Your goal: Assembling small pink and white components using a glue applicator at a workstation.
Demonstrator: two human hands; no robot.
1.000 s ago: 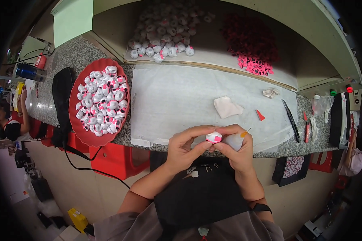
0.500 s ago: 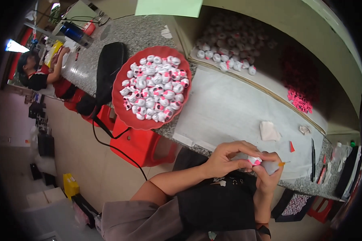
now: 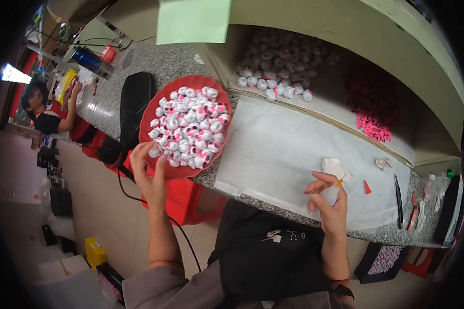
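Left hand (image 3: 148,172): our fingers pinch one white-pink piece (image 3: 155,151) at the red tray (image 3: 148,114) rim, heap within reach.
Right hand (image 3: 329,203): fingers narrow around a small orange-tipped tube (image 3: 337,185), poised over the bench (image 3: 294,154) paper.

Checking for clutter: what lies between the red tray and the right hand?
In the head view, only bare white paper sheet lies between red tray and right hand.

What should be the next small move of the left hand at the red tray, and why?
Probably lift the left hand off the red tray, bringing its white piece to the right hand, which waits with a small orange-tipped tool and holds no piece.
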